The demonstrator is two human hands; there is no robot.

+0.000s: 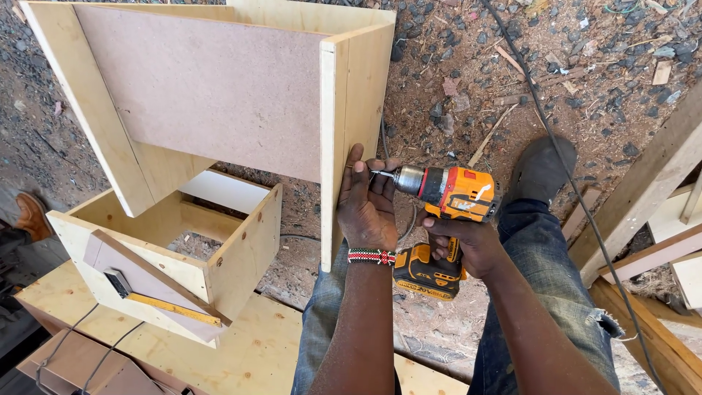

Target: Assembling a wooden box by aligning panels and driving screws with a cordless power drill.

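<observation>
Left hand (pixel 365 205) braces the plywood panel (pixel 351 132), pinching what looks like a screw; right hand (pixel 468 245) wraps the orange drill (pixel 450 194).

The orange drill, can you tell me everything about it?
The drill is a cordless one with an orange body, black grip, silver chuck and a chunky battery pack at the bottom. It lies level, its thin bit pointing left at the edge of the pale plywood panel. The right hand wraps its handle. The left hand steadies the tip against the wood.
</observation>
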